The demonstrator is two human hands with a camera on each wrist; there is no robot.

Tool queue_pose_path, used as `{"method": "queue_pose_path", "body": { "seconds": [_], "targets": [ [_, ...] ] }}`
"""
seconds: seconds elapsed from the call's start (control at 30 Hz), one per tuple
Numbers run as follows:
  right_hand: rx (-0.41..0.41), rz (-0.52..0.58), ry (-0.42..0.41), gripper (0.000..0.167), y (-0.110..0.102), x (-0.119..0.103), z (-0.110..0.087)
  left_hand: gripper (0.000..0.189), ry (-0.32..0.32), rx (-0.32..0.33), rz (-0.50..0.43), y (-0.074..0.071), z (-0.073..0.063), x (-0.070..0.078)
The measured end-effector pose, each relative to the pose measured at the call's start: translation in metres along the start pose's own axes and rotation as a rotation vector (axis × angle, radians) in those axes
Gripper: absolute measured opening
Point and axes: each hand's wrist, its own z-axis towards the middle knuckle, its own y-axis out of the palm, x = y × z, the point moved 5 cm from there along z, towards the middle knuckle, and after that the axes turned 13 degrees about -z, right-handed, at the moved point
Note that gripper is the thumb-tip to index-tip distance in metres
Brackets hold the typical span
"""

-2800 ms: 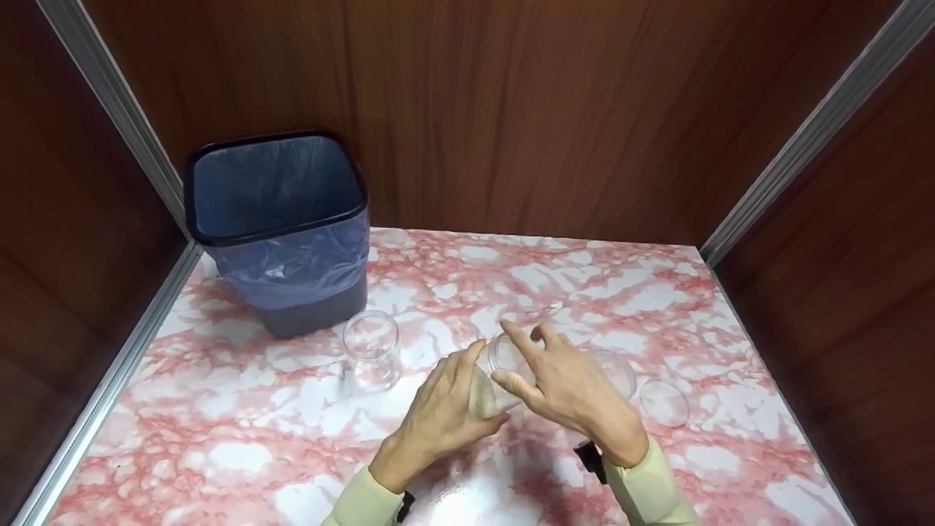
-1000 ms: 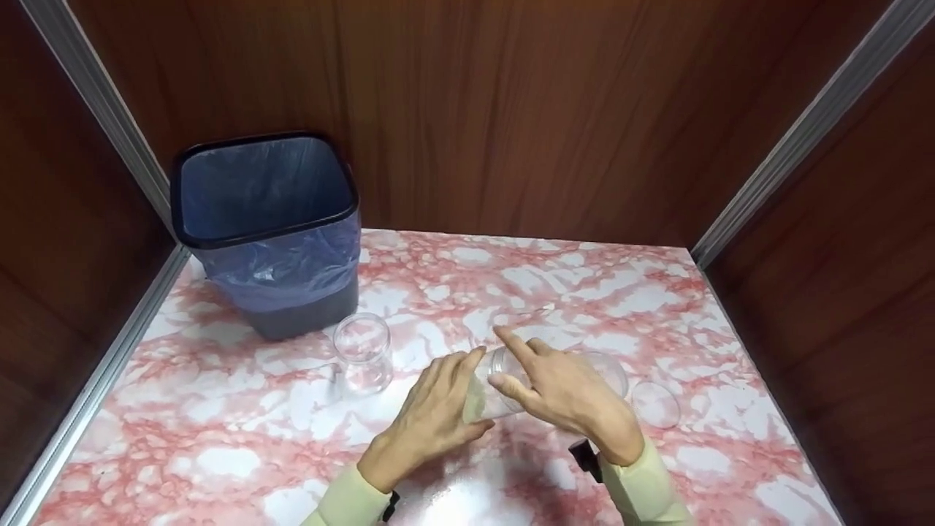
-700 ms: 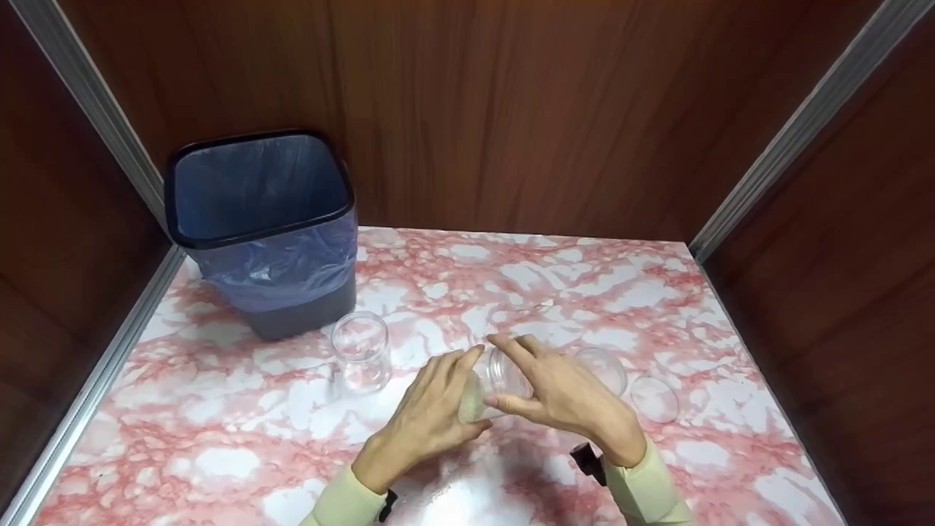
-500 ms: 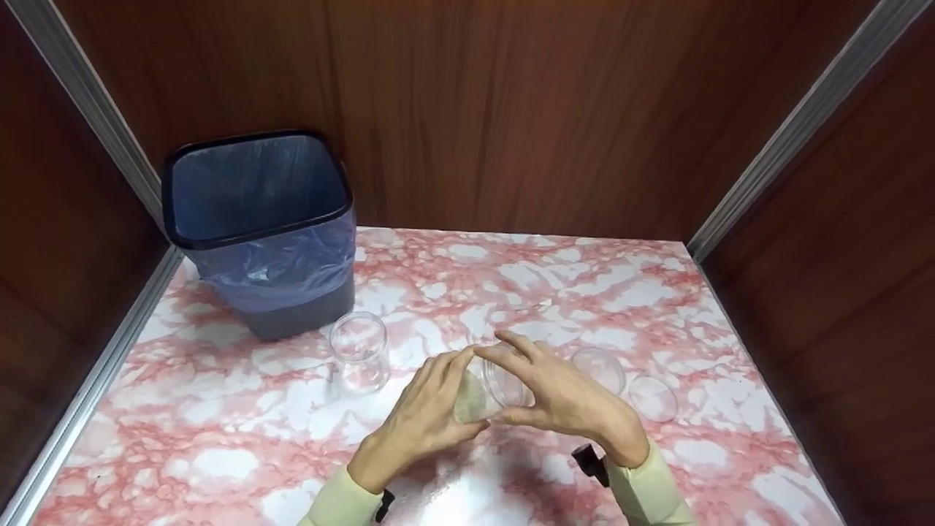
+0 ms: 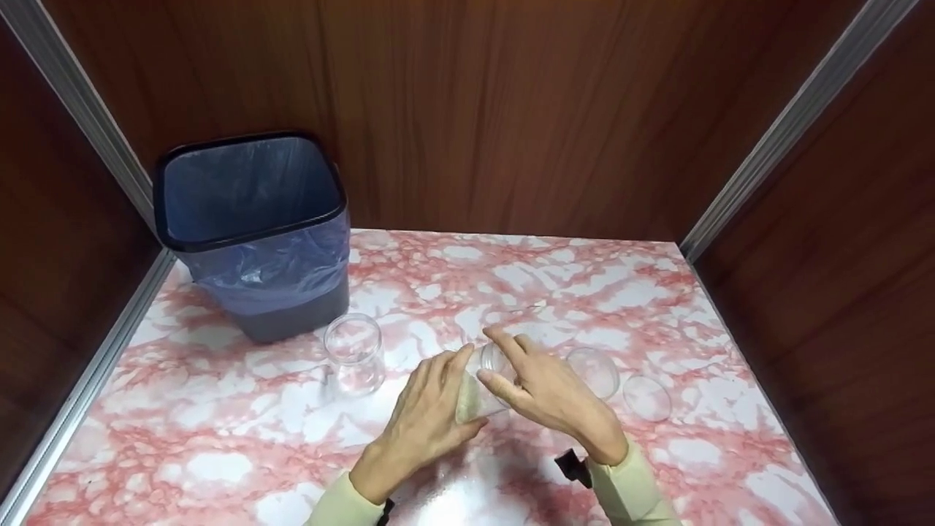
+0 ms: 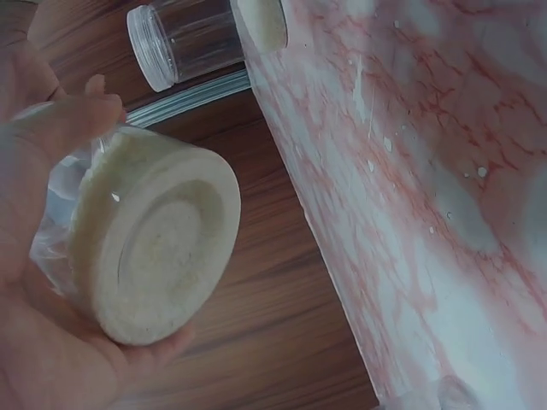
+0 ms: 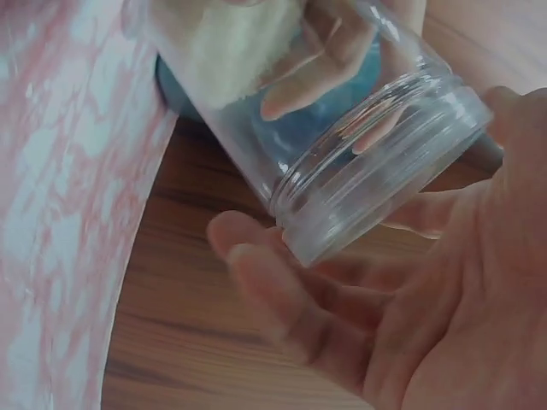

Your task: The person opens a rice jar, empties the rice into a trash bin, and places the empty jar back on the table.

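Observation:
In the head view my left hand [image 5: 420, 420] holds a clear jar tilted, its neck toward my right hand [image 5: 551, 387]. The left wrist view shows the pale, cream-coloured layer [image 6: 167, 248] in the jar's bottom, with fingers wrapped round the wall. A clear ribbed lid [image 7: 389, 175] sits over the jar's mouth in the right wrist view. My right thumb and fingers span that lid, fingertips right at its edge. A second clear jar [image 5: 354, 351] stands upright to the left on the table; its ribbed rim [image 6: 149, 47] shows in the left wrist view.
A dark bin [image 5: 292, 314] with a bluish liner stands at the back left. Two clear round pieces, one [image 5: 593, 372] beside a flatter disc [image 5: 648, 399], lie right of my right hand. Brown wood-look panels [image 5: 475, 117] enclose the red-and-white marbled table [image 5: 453, 277].
My right hand has shifted round the lid, its fingers turning and spreading, then coming back over it. My left hand keeps its hold on the jar. The head view drifts slightly.

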Motion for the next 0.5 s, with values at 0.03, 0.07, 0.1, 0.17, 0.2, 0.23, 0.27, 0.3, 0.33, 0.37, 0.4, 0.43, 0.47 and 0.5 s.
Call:
{"method": "queue_pose_path", "body": {
  "seconds": [0.03, 0.07, 0.1, 0.17, 0.2, 0.23, 0.27, 0.3, 0.33, 0.37, 0.4, 0.43, 0.47, 0.5],
  "targets": [
    [0.009, 0.013, -0.014, 0.064, -0.001, 0.000, 0.000, 0.105, -0.001, -0.014, -0.013, -0.001, 0.000, 0.000],
    [0.022, 0.027, -0.034, 0.063, -0.002, -0.001, 0.000, 0.105, -0.001, -0.030, -0.035, -0.002, 0.000, -0.001],
    [0.034, 0.041, -0.057, 0.063, -0.004, -0.001, 0.000, 0.105, -0.003, -0.050, -0.058, -0.004, 0.000, -0.001],
    [0.058, 0.065, -0.100, 0.062, -0.006, -0.002, -0.002, 0.104, -0.012, -0.093, -0.108, -0.008, 0.001, -0.002],
    [0.076, 0.074, -0.118, 0.062, -0.008, -0.003, -0.003, 0.103, -0.016, -0.113, -0.129, -0.010, 0.001, -0.002],
    [0.095, 0.084, -0.136, 0.062, -0.009, -0.004, -0.004, 0.103, -0.018, -0.128, -0.146, -0.013, 0.002, -0.002],
    [0.116, 0.094, -0.153, 0.061, -0.010, -0.004, -0.005, 0.103, -0.018, -0.141, -0.160, -0.015, 0.003, -0.001],
    [0.138, 0.102, -0.170, 0.062, -0.012, -0.005, -0.007, 0.102, -0.019, -0.152, -0.168, -0.018, 0.005, -0.001],
    [0.158, 0.113, -0.187, 0.062, -0.013, -0.005, -0.008, 0.102, -0.015, -0.159, -0.172, -0.021, 0.006, 0.000],
    [0.178, 0.124, -0.206, 0.063, -0.014, -0.006, -0.009, 0.102, -0.010, -0.167, -0.174, -0.023, 0.007, 0.000],
    [0.196, 0.138, -0.225, 0.063, -0.015, -0.006, -0.009, 0.102, -0.004, -0.174, -0.175, -0.025, 0.008, 0.000],
    [0.212, 0.154, -0.245, 0.064, -0.016, -0.007, -0.010, 0.102, 0.000, -0.180, -0.177, -0.028, 0.009, 0.000],
    [0.227, 0.170, -0.264, 0.064, -0.016, -0.007, -0.010, 0.102, 0.002, -0.186, -0.178, -0.030, 0.010, 0.000],
    [0.241, 0.186, -0.280, 0.064, -0.017, -0.007, -0.011, 0.102, 0.001, -0.191, -0.177, -0.032, 0.011, -0.001]
  ]
}}
